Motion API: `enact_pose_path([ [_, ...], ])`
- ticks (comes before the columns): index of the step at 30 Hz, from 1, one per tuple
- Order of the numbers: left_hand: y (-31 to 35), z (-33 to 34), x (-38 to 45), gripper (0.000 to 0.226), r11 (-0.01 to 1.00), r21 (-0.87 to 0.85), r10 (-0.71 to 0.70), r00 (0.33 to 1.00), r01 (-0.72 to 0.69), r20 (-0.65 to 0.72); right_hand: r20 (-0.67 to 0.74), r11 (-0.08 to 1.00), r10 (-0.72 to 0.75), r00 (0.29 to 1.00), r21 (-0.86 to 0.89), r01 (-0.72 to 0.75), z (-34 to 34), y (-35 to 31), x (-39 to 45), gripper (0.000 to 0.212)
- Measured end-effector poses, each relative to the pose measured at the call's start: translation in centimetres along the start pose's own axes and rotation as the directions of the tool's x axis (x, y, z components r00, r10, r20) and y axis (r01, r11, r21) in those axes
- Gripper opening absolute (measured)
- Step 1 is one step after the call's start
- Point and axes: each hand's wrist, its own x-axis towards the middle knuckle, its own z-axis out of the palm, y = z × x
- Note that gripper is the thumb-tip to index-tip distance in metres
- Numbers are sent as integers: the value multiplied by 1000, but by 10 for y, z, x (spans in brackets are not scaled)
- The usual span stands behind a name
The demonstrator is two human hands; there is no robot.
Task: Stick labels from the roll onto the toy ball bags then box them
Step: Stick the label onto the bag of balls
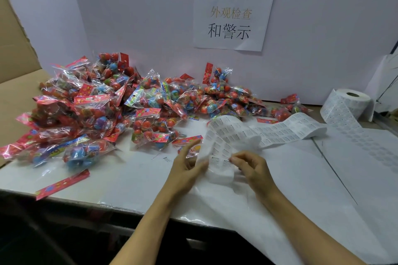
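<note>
While the left hand [187,165] steadies the label strip [224,146] with straight fingers, the right hand [251,165] pinches a label at the strip's near end. Toy ball bags [103,101] lie heaped at the table's [120,180] back left; label roll [346,103] stands far right.

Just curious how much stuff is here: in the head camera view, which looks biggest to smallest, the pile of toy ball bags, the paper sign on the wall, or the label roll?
1. Pile of toy ball bags
2. Paper sign
3. Label roll, wound part only; being farther away may shrink it.
</note>
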Motion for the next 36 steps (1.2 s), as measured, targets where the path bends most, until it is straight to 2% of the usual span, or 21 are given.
enact_pose_path([
  [1, 1, -2, 1, 62, 997, -61, -38, 999, 38, -7, 17, 999, -19, 1000, -37, 20, 1, 0, -1, 3],
  [4, -3, -7, 2, 76, 975, -176, -132, 990, 139, 52, 46, 991, -80, 996, -107, 85, 3, 3, -2, 22],
  [7, -3, -7, 2, 61, 967, -218, -104, 985, 132, 136, 58, 991, -124, 991, -35, 126, 2, 3, -1, 37],
  [10, -3, -3, 2, 30, 974, -191, -100, 986, 125, 134, 45, 989, -147, 988, 25, 146, 0, 7, 1, 35],
  [12, -3, -2, 2, 24, 978, -163, -111, 987, 129, 112, 16, 988, -152, 988, 29, 151, -1, 8, 1, 28],
  [15, -3, 0, 3, 21, 983, -131, -123, 990, 132, 72, 5, 987, -162, 987, -3, 162, -1, 11, 2, 20],
  [17, -2, 0, 3, 23, 982, -124, -139, 988, 146, 61, 8, 975, -218, 976, -34, 218, 0, 10, 1, 27],
  [21, 0, -1, 2, 27, 973, -141, -168, 980, 182, 103, 64, 905, -368, 928, -204, 373, 4, 7, -3, 41],
  [26, -2, -3, 1, 27, 993, -28, -111, 980, 117, 162, 124, 814, -464, 877, -329, 478, 5, 5, -6, 28],
  [30, -5, -2, 1, 32, 996, 79, -64, 972, 48, 227, 216, 771, -505, 836, -321, 549, 4, 2, -9, 7],
  [32, -5, -1, 1, 34, 991, 132, -61, 965, 28, 255, 253, 759, -507, 824, -321, 566, 4, 2, -9, 12],
  [36, -3, -2, -1, 14, 992, 123, -41, 958, 6, 282, 247, 761, -515, 821, -310, 570, 4, 3, -9, 17],
])
